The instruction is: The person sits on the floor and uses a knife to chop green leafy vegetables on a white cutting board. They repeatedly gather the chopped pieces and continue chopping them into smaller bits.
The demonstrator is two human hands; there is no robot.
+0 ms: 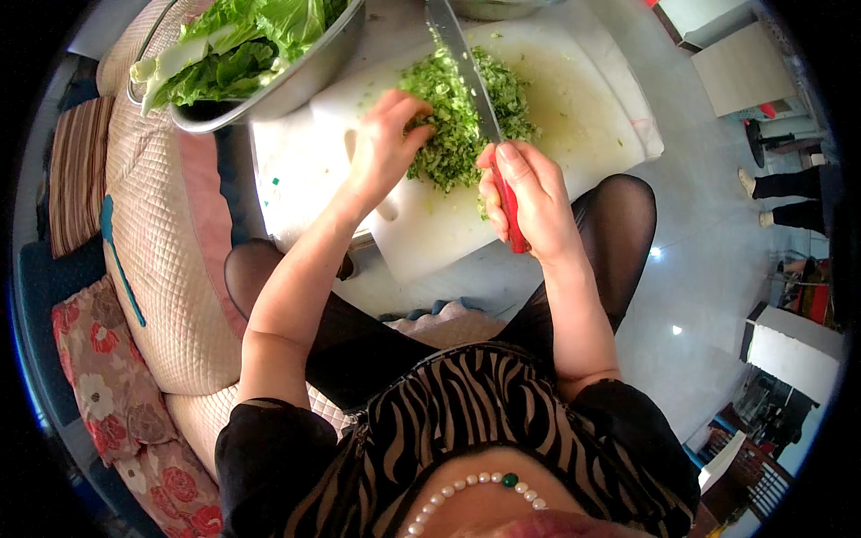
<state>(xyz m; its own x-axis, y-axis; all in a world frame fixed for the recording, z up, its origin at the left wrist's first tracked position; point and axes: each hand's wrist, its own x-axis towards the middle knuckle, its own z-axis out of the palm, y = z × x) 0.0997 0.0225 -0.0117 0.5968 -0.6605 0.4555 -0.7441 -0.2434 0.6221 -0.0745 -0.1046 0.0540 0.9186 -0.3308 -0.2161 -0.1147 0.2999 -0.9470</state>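
My right hand (528,195) grips the red handle of a long kitchen knife (471,74). The blade points away from me and lies over a heap of finely chopped green leaves (444,121). At the left edge of that heap is my left hand (390,141), its fingers curled and touching the greens; whether it holds any cannot be told. Beneath them is a white cutting board (578,128), wet on its right part. A metal basin (296,84) with leafy cabbage (235,54) stands at the upper left.
Under the board is a white-topped table (289,161). A quilted sofa (168,269) with floral cushions (101,376) runs along the left. Another person's legs (787,195) show at the far right. Part of another bowl (501,8) is at the top edge.
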